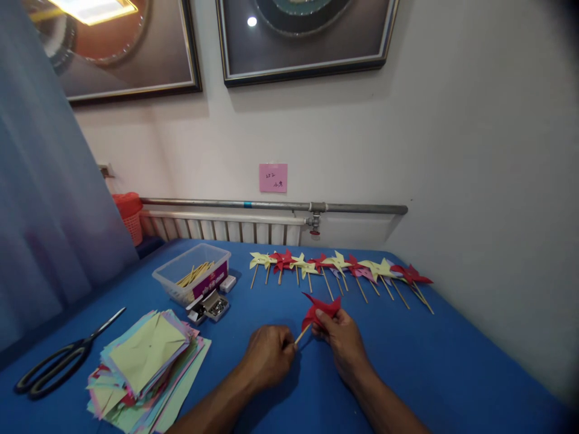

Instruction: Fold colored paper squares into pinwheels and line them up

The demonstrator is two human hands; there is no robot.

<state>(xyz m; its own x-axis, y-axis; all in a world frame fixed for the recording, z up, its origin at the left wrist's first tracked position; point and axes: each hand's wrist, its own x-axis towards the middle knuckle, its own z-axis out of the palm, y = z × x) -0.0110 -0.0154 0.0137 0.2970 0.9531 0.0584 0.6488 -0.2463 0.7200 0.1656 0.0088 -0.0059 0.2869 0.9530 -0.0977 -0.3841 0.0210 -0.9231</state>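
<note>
Head view: the red pinwheel [329,305] is between the two hands, its paper head at the right fingers and its wooden stick [303,334] slanting down to the left fingers. The right hand [342,340] pinches the folded paper, thumb on the near face and fingers behind — a grip that likely steadies the head without crushing its points. The left hand [271,352] has thumb and forefinger pressed together on the stick's lower end, probably to keep it from turning or swinging.

Just beyond the right fingers, a row of pinwheels [335,262], mostly red and pale yellow, runs along the far part of the desk [407,374]. Their heads point away and their sticks toward the hands, perhaps so that they overlap neatly and stay out of the working space.

Left of the left fingers and farther off stands a clear tub [169,286] holding loose sticks [196,273]; against its near side is a small open box [216,305] of dark bits, too small to make out. Nearer, also left, lie a stack of coloured paper [151,349] and, outermost, scissors [72,355] — seemingly set within the left arm's reach.
</note>
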